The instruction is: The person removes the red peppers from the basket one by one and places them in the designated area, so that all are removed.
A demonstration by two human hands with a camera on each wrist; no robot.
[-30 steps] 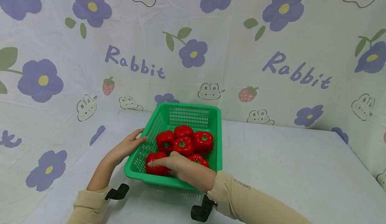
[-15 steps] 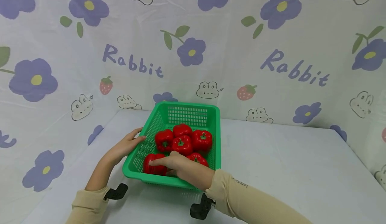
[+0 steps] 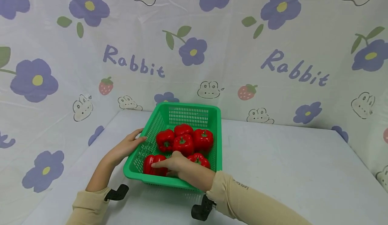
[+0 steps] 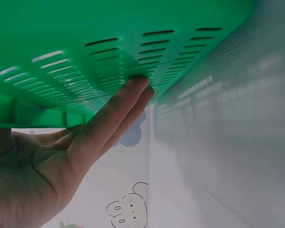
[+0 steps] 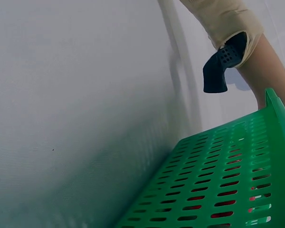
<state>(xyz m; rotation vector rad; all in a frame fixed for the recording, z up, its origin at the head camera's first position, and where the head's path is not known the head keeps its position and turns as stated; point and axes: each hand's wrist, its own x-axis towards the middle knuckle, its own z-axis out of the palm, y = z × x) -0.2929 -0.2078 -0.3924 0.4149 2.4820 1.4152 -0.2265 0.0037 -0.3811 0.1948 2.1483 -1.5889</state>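
Inside a green plastic basket (image 3: 219,140) lie several red bell peppers. My left hand (image 3: 127,148) holds the basket's left side, its thumb over the rim and its fingers against the outer slotted wall. In the left wrist view, the left fingers (image 4: 116,111) lie along that wall. My right hand (image 3: 179,164) reaches over the front rim and grips the front-left bell pepper (image 3: 149,164), which lies on its side. Another bell pepper (image 3: 198,157) is partly hidden behind the right hand. In the right wrist view, the basket wall hides the right hand.
Behind the front pair, more bell peppers (image 3: 183,144) cluster in the basket, stems showing on most. The basket stands on a white-covered table (image 3: 279,164). A patterned cloth (image 3: 230,60) hangs along the back. Black camera mounts (image 3: 118,193) stick out at both wrists.
The front-left bell pepper has shifted slightly to the left and turned under my right hand. My left hand keeps its place on the basket. The view has moved a little.
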